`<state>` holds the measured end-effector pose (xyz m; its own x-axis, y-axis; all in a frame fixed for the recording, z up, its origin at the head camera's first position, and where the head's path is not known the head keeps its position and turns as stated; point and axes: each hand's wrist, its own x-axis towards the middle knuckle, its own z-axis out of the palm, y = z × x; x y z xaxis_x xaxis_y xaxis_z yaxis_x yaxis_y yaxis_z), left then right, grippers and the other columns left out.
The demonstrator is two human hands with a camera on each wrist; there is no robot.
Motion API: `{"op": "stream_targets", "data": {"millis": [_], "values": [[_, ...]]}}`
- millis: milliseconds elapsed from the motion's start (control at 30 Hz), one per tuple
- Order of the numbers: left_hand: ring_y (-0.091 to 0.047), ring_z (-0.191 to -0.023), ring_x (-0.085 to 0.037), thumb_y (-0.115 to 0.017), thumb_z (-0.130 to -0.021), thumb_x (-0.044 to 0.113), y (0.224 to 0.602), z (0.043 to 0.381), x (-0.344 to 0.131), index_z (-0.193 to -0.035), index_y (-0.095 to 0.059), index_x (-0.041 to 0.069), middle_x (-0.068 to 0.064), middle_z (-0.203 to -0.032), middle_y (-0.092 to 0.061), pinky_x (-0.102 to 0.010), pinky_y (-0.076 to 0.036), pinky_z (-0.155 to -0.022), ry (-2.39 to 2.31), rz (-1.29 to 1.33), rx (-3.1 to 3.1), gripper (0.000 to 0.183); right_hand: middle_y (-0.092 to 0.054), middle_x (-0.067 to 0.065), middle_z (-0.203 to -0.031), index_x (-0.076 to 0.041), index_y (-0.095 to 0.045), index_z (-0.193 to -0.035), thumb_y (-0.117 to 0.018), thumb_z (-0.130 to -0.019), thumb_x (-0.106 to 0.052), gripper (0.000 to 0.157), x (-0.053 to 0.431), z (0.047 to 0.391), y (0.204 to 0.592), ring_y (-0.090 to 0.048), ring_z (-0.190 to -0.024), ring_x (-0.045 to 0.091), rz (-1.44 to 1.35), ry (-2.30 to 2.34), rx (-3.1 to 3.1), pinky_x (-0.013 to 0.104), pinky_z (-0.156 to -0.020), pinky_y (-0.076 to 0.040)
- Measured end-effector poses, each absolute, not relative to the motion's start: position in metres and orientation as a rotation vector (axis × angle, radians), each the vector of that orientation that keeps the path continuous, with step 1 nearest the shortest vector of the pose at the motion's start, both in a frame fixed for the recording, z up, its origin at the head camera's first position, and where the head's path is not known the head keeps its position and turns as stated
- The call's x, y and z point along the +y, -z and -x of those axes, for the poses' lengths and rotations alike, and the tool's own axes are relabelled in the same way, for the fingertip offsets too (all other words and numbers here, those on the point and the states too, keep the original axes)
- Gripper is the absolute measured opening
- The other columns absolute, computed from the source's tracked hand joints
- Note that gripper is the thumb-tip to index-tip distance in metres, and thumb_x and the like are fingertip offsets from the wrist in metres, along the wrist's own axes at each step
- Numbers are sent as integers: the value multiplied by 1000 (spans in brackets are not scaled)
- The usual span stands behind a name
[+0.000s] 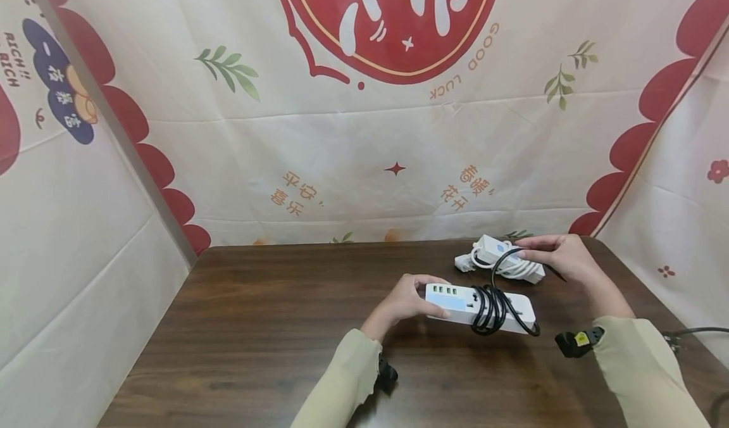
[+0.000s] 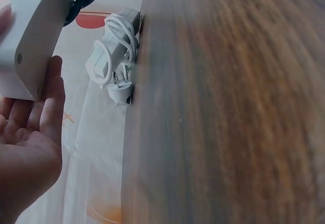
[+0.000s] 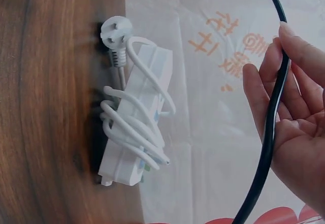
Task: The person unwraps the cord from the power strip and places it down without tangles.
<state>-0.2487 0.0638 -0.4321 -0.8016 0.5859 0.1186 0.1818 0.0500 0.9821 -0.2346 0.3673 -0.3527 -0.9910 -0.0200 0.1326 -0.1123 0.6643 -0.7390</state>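
A white power strip point(image 1: 450, 298) with a light-blue panel is held up above the table by my left hand point(image 1: 407, 301), thumb on the near side and fingers behind its left end. Several turns of black cord point(image 1: 491, 308) wrap its right half. From there the cord arcs up to my right hand point(image 1: 560, 257), which pinches it between thumb and fingers. In the right wrist view the black cord point(image 3: 271, 112) crosses the palm. The left wrist view shows the power strip's end point(image 2: 28, 61) resting against the fingers.
A second white power strip point(image 1: 490, 251), wound in its own white cord with its plug point(image 3: 117, 32) showing, lies at the table's back right. The brown wooden table point(image 1: 273, 327) meets a printed cloth backdrop point(image 1: 364, 143). A black cable point(image 1: 700, 331) enters at the right.
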Motion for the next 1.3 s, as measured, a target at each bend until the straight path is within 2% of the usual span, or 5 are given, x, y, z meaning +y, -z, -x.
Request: {"op": "stream_targets", "data": {"millis": [267,567,900,1167,1300], "values": [[-56,-69,-3,-79,-60,-6,437,251,63,-102,-67,1,-3,-84,-67,-19,-46,-61,-1821,-759,2056,45,-59,-28,-84,-2,-66,-106,-71,-79,-33,41,371,229,347,-48,-80,-17,-85,-1239,-2697,11,-66,-41],[-56,-68,-4,-78,-60,-8,440,251,64,-103,-67,1,-3,-82,-67,-19,-45,-60,-1845,-732,2046,45,-52,-35,-86,-2,-65,-108,-69,-79,-37,46,379,221,347,-41,-86,-16,-35,-1187,-2740,13,-70,-37],[-57,-70,-4,-81,-58,-5,438,250,66,-102,-68,4,-1,-82,-67,-20,-47,-63,-1871,-723,2048,47,-57,-32,-90,-18,-71,-98,-68,-82,-22,17,394,212,347,-47,-86,-12,-120,-1361,-2697,13,-68,-39],[-57,-70,-4,-81,-58,-4,437,251,67,-102,-68,4,-1,-83,-67,-20,-47,-63,-1866,-719,2053,46,-53,-33,-92,-6,-67,-105,-67,-83,-22,28,402,207,344,-45,-87,-12,-125,-1310,-2777,15,-68,-40],[-57,-70,-4,-81,-59,-4,437,251,67,-102,-68,3,-2,-84,-67,-20,-47,-63,-1866,-725,2060,46,-49,-33,-94,-7,-67,-106,-66,-83,-25,29,405,205,341,-42,-88,-10,-86,-1282,-2848,18,-69,-41]]}}
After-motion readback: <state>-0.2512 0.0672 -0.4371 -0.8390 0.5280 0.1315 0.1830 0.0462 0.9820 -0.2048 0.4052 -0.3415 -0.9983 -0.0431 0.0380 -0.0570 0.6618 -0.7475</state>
